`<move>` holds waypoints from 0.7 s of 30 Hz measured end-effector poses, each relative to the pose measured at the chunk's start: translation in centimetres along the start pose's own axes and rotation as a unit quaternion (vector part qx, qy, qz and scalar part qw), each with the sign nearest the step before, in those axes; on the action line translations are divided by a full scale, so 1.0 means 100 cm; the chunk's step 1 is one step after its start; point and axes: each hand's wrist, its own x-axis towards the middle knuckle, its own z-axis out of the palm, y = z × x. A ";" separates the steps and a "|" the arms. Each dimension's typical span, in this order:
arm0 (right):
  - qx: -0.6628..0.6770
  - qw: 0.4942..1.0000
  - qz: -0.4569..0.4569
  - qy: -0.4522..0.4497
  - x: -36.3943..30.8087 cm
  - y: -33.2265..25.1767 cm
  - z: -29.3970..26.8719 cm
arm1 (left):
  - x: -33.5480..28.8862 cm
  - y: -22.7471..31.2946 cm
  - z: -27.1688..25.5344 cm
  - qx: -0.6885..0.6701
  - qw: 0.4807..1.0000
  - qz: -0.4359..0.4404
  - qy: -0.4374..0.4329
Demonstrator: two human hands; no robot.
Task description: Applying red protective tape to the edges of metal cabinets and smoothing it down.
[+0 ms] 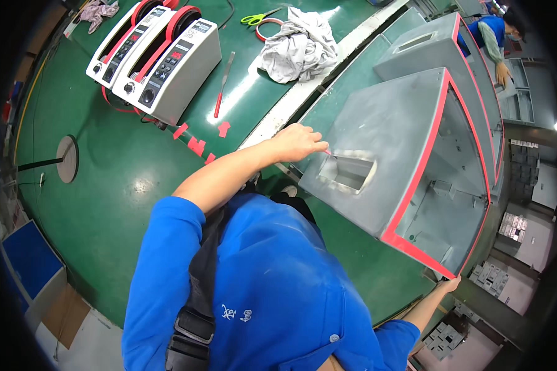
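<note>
A grey metal box (pixel 384 123) stands tilted before me, with red tape (pixel 416 188) along the rim of its open side. My left hand (pixel 298 143) is closed in a pinch at the rectangular cutout (pixel 351 172) in the box's face. A thin red piece (pixel 329 152) pokes out from its fingertips at the cutout's edge; most of it is hidden in the hand. My right hand (pixel 450 284) grips the taped lower corner of the box, its fingers partly out of sight.
Two tape dispensers (pixel 185 68) with red rolls, a red-handled flat blade (pixel 224 85), green scissors (pixel 260 17), a tape roll (pixel 267 29) and a crumpled cloth (pixel 300 46) lie on the green table. Behind stands another grey box (pixel 414 46); a co-worker (pixel 496 40) is at far right.
</note>
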 end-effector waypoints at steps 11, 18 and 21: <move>-0.026 0.999 -0.029 -0.012 -0.001 -0.002 0.002 | 0.004 -0.009 0.006 0.009 0.999 0.003 -0.043; -0.016 1.000 -0.016 -0.007 -0.010 -0.004 0.005 | -0.001 -0.007 0.006 0.010 0.999 -0.008 -0.037; -0.015 1.000 -0.020 0.001 -0.013 -0.005 0.008 | -0.005 -0.006 0.009 -0.001 0.999 -0.029 -0.040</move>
